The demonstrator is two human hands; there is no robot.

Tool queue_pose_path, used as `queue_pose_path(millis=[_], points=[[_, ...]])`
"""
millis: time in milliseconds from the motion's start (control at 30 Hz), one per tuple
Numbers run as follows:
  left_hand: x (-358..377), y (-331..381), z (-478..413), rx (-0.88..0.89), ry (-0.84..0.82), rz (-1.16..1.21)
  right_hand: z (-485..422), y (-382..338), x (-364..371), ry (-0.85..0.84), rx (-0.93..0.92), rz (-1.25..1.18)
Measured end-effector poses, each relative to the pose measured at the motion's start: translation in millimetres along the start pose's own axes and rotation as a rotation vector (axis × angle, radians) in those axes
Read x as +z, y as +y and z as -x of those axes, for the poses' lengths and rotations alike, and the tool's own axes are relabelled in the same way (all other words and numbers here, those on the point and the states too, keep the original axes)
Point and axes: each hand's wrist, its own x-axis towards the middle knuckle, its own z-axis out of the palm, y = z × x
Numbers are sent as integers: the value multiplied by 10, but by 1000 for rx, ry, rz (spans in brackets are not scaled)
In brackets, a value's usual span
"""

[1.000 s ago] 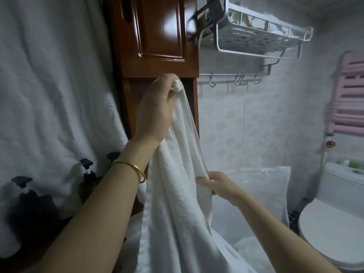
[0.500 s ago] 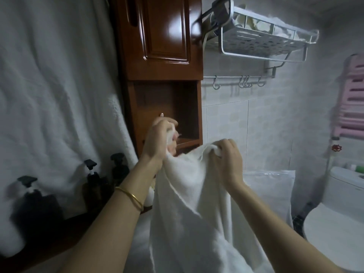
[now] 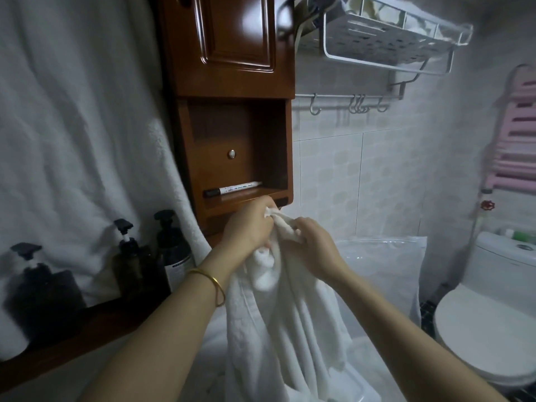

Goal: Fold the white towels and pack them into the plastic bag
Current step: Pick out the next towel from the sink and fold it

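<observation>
Bathroom tiles (image 3: pixel 377 175) fill the back of the shot, and at nine o'clock a huge white hanging cloth (image 3: pixel 72 140) takes the whole left side. Twelve o'clock: the wooden cabinet (image 3: pixel 232 68), door on top, open niche below. At four o'clock sits the toilet (image 3: pixel 487 329), lid down. A wire shelf (image 3: pixel 385 39) juts out at one o'clock.

Now the task's things. The plastic bag (image 3: pixel 385 265) stands propped against the tiles at about three o'clock from the hands. Whether its mouth is open cannot be told from here. The white towel (image 3: pixel 284 329) hangs dead centre, long axis vertical, dropping from the hands toward six o'clock, with its lower end out of frame.

Both hands are at its top edge, almost touching. The left hand (image 3: pixel 249 227) pinches a corner, fingers curled. The right hand (image 3: pixel 314 246) grips the bunched edge just beside it. Corner is meeting corner, so this looks like a lengthwise fold being made, early in the job.

The key relation: the bag lies off to the right and behind the towel, so the right hand is the nearer one, and the folded bundle would likely travel toward three o'clock.

Small stuff: pump bottles (image 3: pixel 171 250) at eight o'clock, a marker (image 3: pixel 232 189) in the niche, a gold bangle (image 3: pixel 213 282) on the left wrist.
</observation>
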Motion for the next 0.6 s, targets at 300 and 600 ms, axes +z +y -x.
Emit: queue_pose_path(millis=[300, 600], points=[[-403, 215, -195, 245, 416, 73, 465, 410, 125, -633, 421, -362], [-542, 231, -144, 290, 615, 100, 510, 734, 210, -443, 791, 103]])
